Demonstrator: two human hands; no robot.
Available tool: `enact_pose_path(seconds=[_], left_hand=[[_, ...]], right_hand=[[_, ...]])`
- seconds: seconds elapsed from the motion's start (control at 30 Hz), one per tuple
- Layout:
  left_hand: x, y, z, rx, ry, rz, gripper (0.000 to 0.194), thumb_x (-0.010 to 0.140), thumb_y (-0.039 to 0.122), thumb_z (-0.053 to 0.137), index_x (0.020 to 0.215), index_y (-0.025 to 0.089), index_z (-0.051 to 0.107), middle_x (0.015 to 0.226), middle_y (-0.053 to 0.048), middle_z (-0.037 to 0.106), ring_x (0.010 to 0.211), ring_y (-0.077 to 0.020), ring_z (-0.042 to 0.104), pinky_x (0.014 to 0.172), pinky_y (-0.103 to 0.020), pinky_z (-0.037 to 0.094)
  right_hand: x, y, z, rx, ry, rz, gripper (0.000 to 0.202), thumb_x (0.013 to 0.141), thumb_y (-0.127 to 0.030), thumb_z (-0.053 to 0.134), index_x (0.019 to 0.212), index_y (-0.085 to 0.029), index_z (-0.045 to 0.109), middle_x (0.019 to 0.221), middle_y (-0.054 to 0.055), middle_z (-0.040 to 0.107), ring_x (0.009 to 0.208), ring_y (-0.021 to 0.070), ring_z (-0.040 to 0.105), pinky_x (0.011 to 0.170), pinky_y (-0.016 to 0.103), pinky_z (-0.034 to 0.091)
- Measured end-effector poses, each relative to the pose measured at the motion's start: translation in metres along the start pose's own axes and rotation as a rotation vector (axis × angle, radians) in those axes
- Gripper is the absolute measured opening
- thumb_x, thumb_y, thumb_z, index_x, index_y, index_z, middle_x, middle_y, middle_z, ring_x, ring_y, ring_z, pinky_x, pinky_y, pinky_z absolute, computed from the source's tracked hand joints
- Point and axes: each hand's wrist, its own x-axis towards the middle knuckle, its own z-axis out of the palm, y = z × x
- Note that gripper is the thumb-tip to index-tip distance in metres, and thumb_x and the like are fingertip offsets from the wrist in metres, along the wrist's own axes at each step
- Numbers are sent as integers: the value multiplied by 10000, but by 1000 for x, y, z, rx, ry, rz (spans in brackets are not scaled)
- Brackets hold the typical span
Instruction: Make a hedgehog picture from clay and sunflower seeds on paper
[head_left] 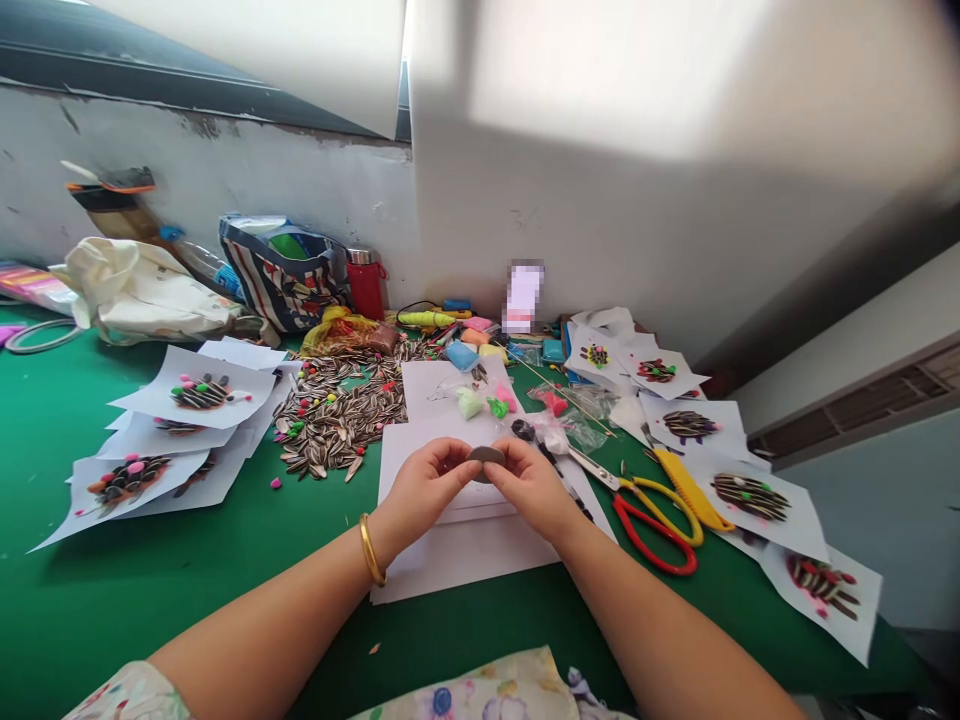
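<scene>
A flat, round grey-brown piece of modelling clay (486, 457) is pinched between my two hands above the white sheets of paper (450, 560). My left hand (427, 485), with a gold bangle at the wrist, grips its left edge with thumb and fingers. On the opposite edge, the thumb and fingers of my right hand (538, 490) are closed. Beyond them, lumps of pale green clay (469, 402) and pink clay (505, 398) lie on the paper. Scissors (637, 500) with one red and one yellow handle rest to the right of my right hand.
Sunflower seeds (337, 410) are heaped at left. Paper sheets with seed-and-clay figures lie in a left stack (202, 395) and along the right side (750, 495). A yellow comb-like tool (690, 490) adjoins the scissors. Bags (277, 270) and a red bottle (366, 285) stand by the wall.
</scene>
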Motion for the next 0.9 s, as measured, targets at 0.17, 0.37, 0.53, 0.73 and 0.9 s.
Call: enact_pose_path(seconds=[0.17,0.37,0.53,0.73,0.9], left_hand=[[-1,1,1,1,10,-4,257,810,410,670,850,159,631,809,-35,645,757,-173,604,700,-296,493],[-2,1,2,6,28,29,265,808,395,683,949,173,648,900,-46,666,822,-179,620,735,-300,512],[-1,0,3,-23,5,-11,245,788,396,690,831,163,628,784,-19,637,731,-159,607,671,-282,509],[-3,6,3,27,-25,-17,254,788,405,693,810,162,623,790,-29,642,736,-166,612,671,-286,513],[-3,5,2,35,-32,14,269,839,442,634,822,174,616,789,-21,628,750,-163,605,700,-289,512]], right_hand=[[-1,-8,1,-69,-41,13,152,818,-339,639,843,-192,608,810,4,619,800,172,577,745,313,461],[-3,-15,3,-123,-42,7,161,819,-352,634,808,-193,607,782,-2,619,775,168,563,719,302,444],[-4,-14,3,-168,-24,-14,111,827,-305,609,865,-201,618,833,7,632,815,175,577,737,301,448],[-2,-9,0,-193,28,-93,114,847,-299,566,781,-209,588,769,2,587,759,165,549,730,303,450],[-3,-9,0,-172,23,-92,125,849,-324,589,900,-211,603,842,14,610,811,175,565,749,310,461]])
